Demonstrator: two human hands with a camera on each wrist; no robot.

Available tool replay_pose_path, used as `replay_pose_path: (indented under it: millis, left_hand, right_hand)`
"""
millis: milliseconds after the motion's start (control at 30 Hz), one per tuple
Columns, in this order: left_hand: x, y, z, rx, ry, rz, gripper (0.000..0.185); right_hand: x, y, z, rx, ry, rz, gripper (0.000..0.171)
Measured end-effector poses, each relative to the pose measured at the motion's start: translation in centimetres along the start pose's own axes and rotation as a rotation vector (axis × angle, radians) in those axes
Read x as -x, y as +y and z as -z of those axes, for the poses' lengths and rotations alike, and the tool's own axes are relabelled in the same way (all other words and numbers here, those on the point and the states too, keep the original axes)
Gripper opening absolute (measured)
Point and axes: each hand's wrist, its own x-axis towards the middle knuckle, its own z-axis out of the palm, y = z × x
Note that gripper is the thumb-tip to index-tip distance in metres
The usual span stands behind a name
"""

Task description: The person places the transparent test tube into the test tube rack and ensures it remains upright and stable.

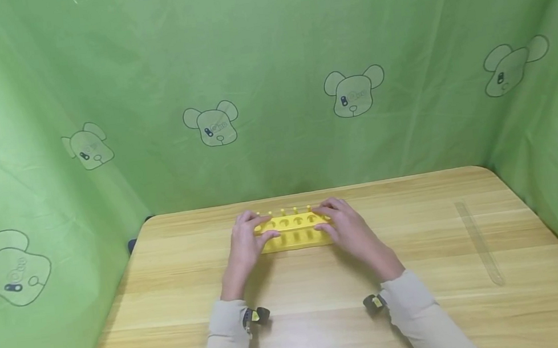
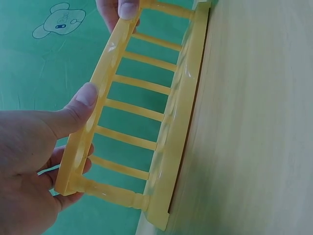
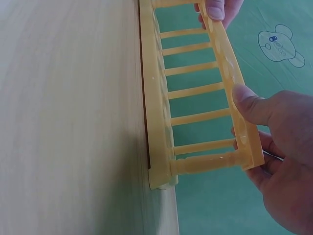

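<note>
both wrists, in beige sleeves, reach over the wooden table (image 1: pixel 169 301); my left hand (image 1: pixel 245 244) and right hand (image 1: pixel 349 229) each pinch an end of the yellow test tube rack (image 1: pixel 293 232), thumb on its top rail, fingers curled behind. it stands near the table's far edge. i'd judge matched pressure on both ends keeps it level.

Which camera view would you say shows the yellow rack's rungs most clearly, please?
The left wrist view: the yellow rack fills it, rungs separate, left hand gripping its upper rail. The right wrist view shows nearly as much, with the right hand. The head view shows it small, ends covered.
</note>
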Motion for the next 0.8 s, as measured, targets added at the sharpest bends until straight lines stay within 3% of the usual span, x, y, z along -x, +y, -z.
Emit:
replay_pose_path:
  millis: [533, 800]
  left_hand:
    - [-0.3, 0.8, -1.1, 0.015, -0.026, 0.031, 0.048]
    - [-0.3, 1.1, -1.7, 0.002, -0.004, -0.007, 0.047]
  right_hand:
    - [0.7, 1.3, 0.7, 0.003, 0.035, 0.029, 0.041]
    - [1.1, 1.6, 1.0, 0.011, 0.043, 0.027, 0.041]
